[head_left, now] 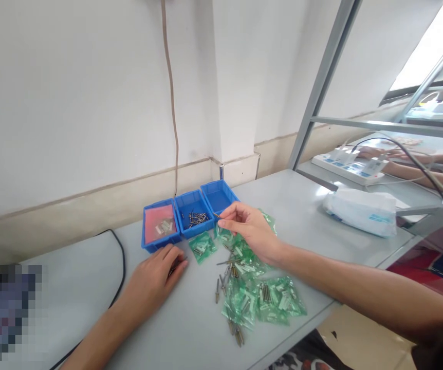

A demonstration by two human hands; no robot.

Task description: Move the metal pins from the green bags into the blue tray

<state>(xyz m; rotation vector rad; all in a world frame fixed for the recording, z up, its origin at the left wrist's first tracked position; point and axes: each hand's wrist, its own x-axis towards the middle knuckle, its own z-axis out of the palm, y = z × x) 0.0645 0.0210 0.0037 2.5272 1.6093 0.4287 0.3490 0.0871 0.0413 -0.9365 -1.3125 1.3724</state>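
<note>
Right hand pinches thin metal pin near worktop back edge; likely light, stiff, slick: grip mid-shaft. Left hand curled, finger contents unclear.

So there's 1 thin metal pin pinched in the fingertips of the right hand, pointing off to the left, slightly tilted, near the blue bins. Similar dark pins sit in a messy heap inside the middle bin. Then a bunch of crinkly see-through green bags lie flat in a loose cluster under and in front of that hand, with small metal and pale pieces showing inside, plus loose pins scattered beside them.
</note>
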